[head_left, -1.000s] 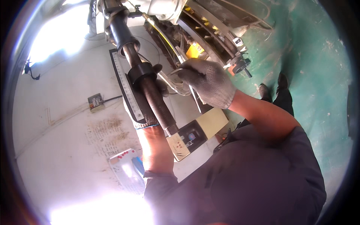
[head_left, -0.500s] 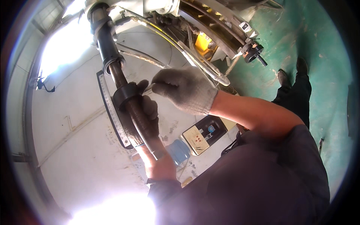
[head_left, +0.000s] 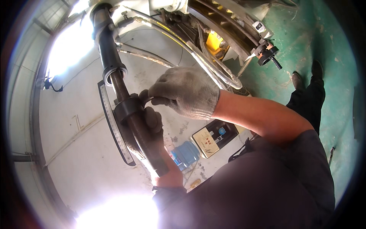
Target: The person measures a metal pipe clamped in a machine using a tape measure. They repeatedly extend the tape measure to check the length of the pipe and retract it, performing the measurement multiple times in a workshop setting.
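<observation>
White wall behind, green floor right; gloved left hand wrapped round dark threaded shaft, gloved right hand pinching its black collar

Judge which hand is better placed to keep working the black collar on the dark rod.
Right. The right hand has its gloved fingertips at the black collar, seemingly pinching a small part. The left hand is wrapped around the dark rod below, apparently steadying it.
</observation>
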`<state>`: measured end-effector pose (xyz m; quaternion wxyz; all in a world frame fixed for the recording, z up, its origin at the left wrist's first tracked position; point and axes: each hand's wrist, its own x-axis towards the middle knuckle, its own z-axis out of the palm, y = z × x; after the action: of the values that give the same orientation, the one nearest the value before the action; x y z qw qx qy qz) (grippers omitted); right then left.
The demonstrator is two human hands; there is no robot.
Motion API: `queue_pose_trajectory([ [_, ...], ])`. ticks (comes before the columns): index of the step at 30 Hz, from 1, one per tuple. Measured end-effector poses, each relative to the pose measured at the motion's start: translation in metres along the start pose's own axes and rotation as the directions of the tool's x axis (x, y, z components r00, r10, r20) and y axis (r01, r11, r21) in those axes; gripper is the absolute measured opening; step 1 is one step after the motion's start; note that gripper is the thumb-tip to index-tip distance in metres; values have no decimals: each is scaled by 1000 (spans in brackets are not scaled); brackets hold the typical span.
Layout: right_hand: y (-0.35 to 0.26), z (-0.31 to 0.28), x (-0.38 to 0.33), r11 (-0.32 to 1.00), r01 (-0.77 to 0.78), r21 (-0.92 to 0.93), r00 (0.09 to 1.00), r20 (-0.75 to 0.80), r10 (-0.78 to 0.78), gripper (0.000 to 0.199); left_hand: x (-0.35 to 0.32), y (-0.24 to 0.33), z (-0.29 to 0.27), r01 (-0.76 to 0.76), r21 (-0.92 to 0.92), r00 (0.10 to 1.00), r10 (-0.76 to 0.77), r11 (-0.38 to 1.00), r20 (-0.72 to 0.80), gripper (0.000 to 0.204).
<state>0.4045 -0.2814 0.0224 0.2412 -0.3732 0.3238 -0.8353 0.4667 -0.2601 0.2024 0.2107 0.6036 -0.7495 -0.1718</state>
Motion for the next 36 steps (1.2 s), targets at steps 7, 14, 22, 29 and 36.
queue_pose_trajectory([
  [7, -4, -9, 13, 995, 92, -46, 992, 91, -88, 7, 1, -22, -7, -43, -368, 998, 24, 929, -55, 60],
  [14, 8, -9, 22, 953, 260, -152, 962, 128, -242, 14, 2, -6, 2, 48, -311, 994, -77, 949, -81, 65],
  [22, 14, -15, 35, 910, 377, -173, 915, 223, -336, 9, 8, -23, -11, -40, -140, 997, 31, 989, -68, 64],
  [29, 18, -13, 42, 910, 404, -92, 913, 109, -394, 10, 11, -13, -9, 5, -192, 996, -21, 981, -82, 65],
  [36, 17, -12, 52, 944, 330, -30, 928, 196, -318, 14, 11, -25, -23, -225, 322, 974, 206, 919, 92, 63],
])
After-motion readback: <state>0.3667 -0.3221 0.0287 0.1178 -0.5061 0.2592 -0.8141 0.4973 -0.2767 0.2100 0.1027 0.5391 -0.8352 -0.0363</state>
